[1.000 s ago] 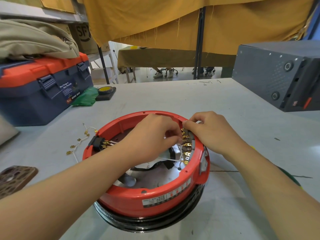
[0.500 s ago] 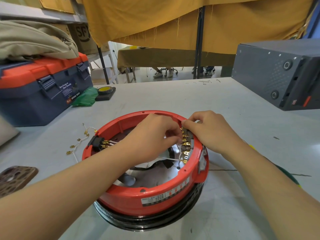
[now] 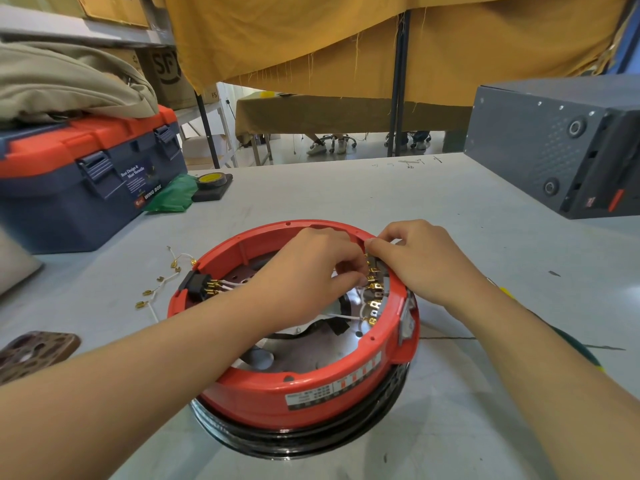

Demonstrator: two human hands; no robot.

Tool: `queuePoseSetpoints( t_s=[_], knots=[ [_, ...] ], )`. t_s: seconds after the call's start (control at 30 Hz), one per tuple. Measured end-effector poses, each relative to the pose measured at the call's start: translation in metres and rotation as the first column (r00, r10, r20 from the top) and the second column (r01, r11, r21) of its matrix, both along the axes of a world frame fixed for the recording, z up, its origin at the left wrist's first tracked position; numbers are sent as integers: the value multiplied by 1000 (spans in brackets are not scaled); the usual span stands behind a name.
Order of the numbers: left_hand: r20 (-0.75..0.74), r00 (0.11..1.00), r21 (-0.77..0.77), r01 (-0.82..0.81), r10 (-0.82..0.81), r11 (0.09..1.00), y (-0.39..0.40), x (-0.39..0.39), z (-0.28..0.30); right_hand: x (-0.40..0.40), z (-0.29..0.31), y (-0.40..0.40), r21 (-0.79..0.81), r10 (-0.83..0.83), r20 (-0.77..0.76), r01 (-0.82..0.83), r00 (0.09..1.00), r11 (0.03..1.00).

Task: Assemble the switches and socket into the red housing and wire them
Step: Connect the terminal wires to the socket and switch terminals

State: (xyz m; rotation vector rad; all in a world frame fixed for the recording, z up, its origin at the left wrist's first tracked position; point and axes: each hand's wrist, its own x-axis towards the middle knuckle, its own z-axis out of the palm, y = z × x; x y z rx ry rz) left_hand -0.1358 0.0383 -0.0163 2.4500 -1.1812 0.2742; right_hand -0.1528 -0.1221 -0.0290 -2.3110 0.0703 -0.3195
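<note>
The round red housing sits open side up on a black ring in the middle of the table. A black socket with brass pins is mounted in its left wall. Switches with brass terminals line the inside of the right wall, with white wires running to them. My left hand reaches into the housing, its fingertips pinching a wire connector at the upper terminals. My right hand rests over the right rim, its thumb and forefinger pinching the top of the switch block. The fingertips hide the connector itself.
Loose white wires with brass connectors lie left of the housing. A blue and orange toolbox stands at the back left, with a tape roll and green bag beside it. A dark grey box stands at right. A brown patterned piece lies at left.
Both hands stay at the upper switch terminals with only slight finger movement. The view has shifted a little.
</note>
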Motion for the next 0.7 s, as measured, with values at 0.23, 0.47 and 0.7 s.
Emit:
queuePoseSetpoints(
  t_s=[0.23, 0.47, 0.7],
  knots=[
    [-7, 1000, -25, -23, 23, 999, -2, -3, -1, 0, 0, 0, -2, -1, 7, 1, 1000, 1000],
    [-60, 998, -27, -21, 19, 999, -2, -2, 0, -1, 0, 0, -14, 9, 16, -9, 1000, 1000],
    [-32, 999, 27, -25, 26, 999, 0, 0, -1, -1, 0, -1, -29, 16, 18, -15, 1000, 999]
  ],
)
